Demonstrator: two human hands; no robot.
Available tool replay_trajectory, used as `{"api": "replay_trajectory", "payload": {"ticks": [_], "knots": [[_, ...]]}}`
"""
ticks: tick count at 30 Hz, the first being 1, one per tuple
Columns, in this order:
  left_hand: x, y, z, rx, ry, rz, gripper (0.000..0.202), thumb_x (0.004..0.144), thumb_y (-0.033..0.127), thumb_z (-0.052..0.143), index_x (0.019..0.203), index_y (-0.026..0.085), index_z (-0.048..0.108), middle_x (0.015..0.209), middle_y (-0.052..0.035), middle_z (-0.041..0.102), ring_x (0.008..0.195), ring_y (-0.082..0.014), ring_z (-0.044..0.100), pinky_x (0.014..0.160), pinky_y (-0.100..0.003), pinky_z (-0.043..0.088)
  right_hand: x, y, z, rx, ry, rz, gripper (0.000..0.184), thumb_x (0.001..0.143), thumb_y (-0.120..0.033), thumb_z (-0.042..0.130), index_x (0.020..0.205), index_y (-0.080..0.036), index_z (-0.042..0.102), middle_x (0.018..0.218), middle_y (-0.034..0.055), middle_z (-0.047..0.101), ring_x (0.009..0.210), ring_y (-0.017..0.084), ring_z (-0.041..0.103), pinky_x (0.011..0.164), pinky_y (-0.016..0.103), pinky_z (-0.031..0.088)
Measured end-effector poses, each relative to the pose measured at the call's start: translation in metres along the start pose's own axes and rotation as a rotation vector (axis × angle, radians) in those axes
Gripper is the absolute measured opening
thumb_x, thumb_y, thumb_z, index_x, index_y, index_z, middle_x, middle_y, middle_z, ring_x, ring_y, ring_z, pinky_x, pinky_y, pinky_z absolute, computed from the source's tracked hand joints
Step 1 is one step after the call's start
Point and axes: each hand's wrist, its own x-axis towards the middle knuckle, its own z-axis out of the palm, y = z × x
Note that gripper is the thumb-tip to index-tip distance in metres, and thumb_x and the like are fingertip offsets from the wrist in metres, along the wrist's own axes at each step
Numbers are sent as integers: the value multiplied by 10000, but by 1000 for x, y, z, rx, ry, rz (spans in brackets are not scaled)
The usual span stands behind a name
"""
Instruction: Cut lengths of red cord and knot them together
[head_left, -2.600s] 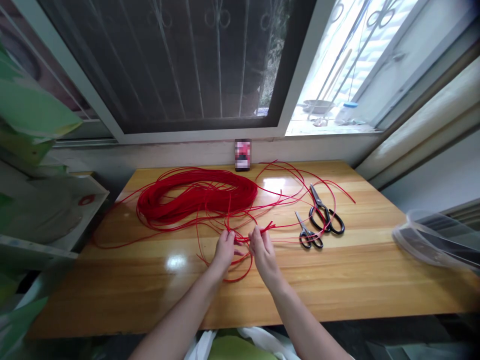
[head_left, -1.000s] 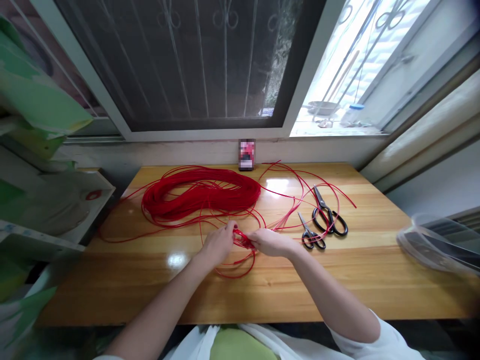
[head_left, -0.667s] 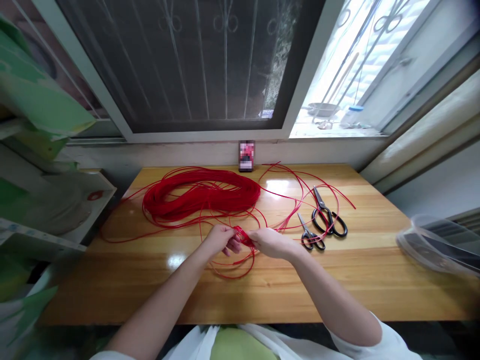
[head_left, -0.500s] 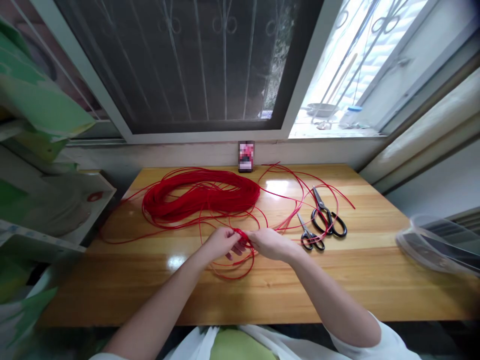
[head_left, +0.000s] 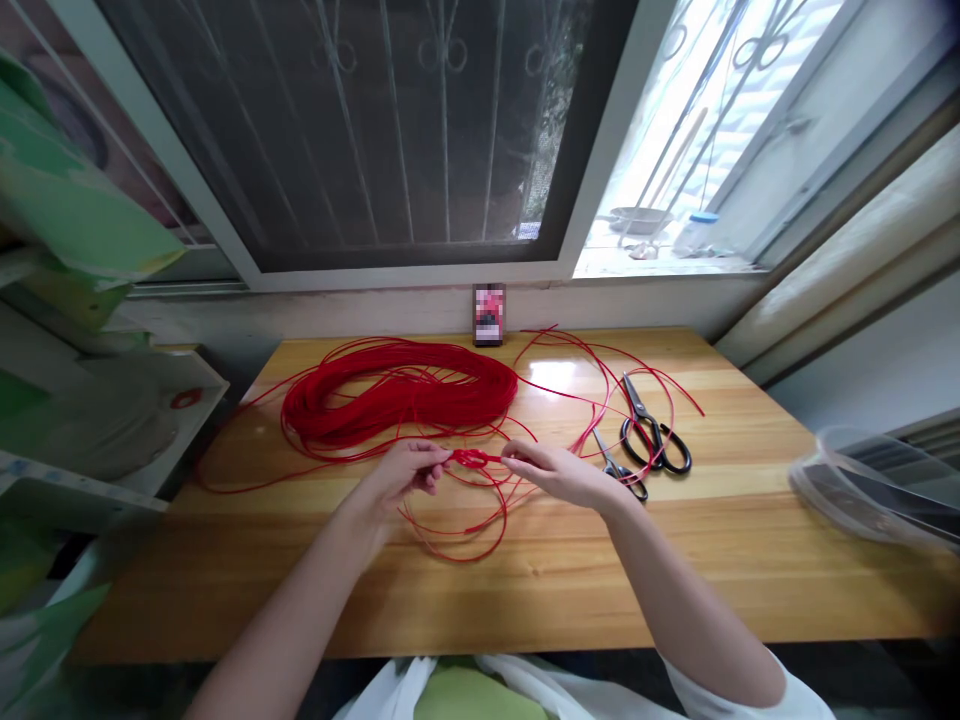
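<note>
My left hand (head_left: 401,472) pinches a thin red cord at the left of a small knot (head_left: 472,458). My right hand (head_left: 559,475) holds the same short stretch from the right, its fingertips at the knot. Below the hands, loose loops of red cord (head_left: 465,530) lie on the wooden table (head_left: 570,590). A large coil of the red cord (head_left: 397,395) rests beyond them, with strands running across the tabletop. Right of my right hand lie small scissors (head_left: 619,470) and larger black-handled scissors (head_left: 652,440), partly crossed by strands.
A small upright card (head_left: 488,314) with a blurred picture stands at the table's back edge under a barred, screened window (head_left: 337,130). Green and white folders (head_left: 75,200) stand at the left. A transparent plastic item (head_left: 862,490) is at the right.
My hands have drawn apart, the left moving left, and the red cord now stretches between them with a small knot. Both hands held the cord closer together earlier.
</note>
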Motion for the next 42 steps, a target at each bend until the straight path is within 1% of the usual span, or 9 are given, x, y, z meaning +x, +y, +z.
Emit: {"api": "replay_trajectory", "payload": {"ticks": [7, 12, 16, 21, 26, 28, 31, 34, 42], "knots": [[-13, 5, -22, -83, -21, -55, 210, 588, 271, 701, 637, 97, 593, 452, 42, 492, 380, -19, 395, 383, -137, 321, 1, 29, 9, -94, 189, -59, 389, 889, -437, 343, 648, -166, 486, 597, -28, 434, 569, 95, 390, 546, 209, 297], [-19, 9, -29, -74, 27, -16, 207, 591, 270, 703, 622, 108, 578, 439, 45, 497, 362, -24, 396, 367, -146, 316, -5, 29, 0, -118, 274, -55, 395, 890, -433, 347, 619, -167, 454, 577, -38, 377, 558, 89, 355, 533, 200, 283], [-25, 12, -31, -16, 28, 19, 225, 603, 296, 697, 624, 107, 577, 437, 42, 505, 360, -29, 401, 383, -158, 345, -11, 32, -7, -174, 285, -33, 416, 892, -438, 338, 640, -165, 524, 583, -22, 449, 553, 94, 381, 531, 201, 299], [-23, 4, -23, 66, 17, 72, 223, 633, 305, 679, 623, 115, 563, 471, 31, 533, 389, -42, 452, 415, -166, 371, -12, 23, -8, -346, 257, 3, 352, 833, -474, 452, 854, -208, 681, 722, 44, 644, 667, 153, 513, 613, 248, 369], [-20, 0, -1, 109, -65, 48, 260, 637, 350, 667, 599, 123, 546, 458, 27, 525, 382, -55, 457, 408, -181, 382, 0, -24, 0, -289, 342, -235, 519, 746, -485, 580, 1199, -236, 534, 1072, 92, 631, 1030, 236, 483, 846, 355, 390], [-20, 3, 5, 107, -80, 47, 270, 619, 359, 677, 601, 126, 541, 454, 30, 520, 380, -58, 454, 407, -189, 392, 9, -37, 8, -173, 281, -341, 397, 792, -414, 554, 1140, -224, 570, 1060, 89, 631, 1014, 205, 505, 840, 327, 402], [-21, 7, 7, 106, -66, 63, 280, 610, 368, 680, 599, 127, 536, 448, 32, 516, 380, -59, 453, 407, -191, 398, 20, -41, 19, -11, 239, -271, 230, 836, -349, 503, 917, -173, 626, 827, 53, 659, 739, 131, 565, 661, 232, 424], [-21, 7, 1, 104, -32, 75, 276, 616, 368, 676, 602, 125, 546, 442, 34, 512, 375, -56, 446, 400, -185, 388, 23, -35, 24, 79, 273, -163, 213, 834, -351, 497, 791, -160, 582, 682, 3, 613, 587, 87, 502, 548, 183, 373], [-19, -3, -7, 60, 5, 78, 268, 591, 355, 691, 604, 120, 563, 439, 33, 507, 384, -53, 443, 403, -178, 376, 17, -23, 24, 14, 276, -197, 252, 856, -324, 449, 684, -156, 524, 621, -14, 527, 554, 77, 421, 520, 180, 321]]}}
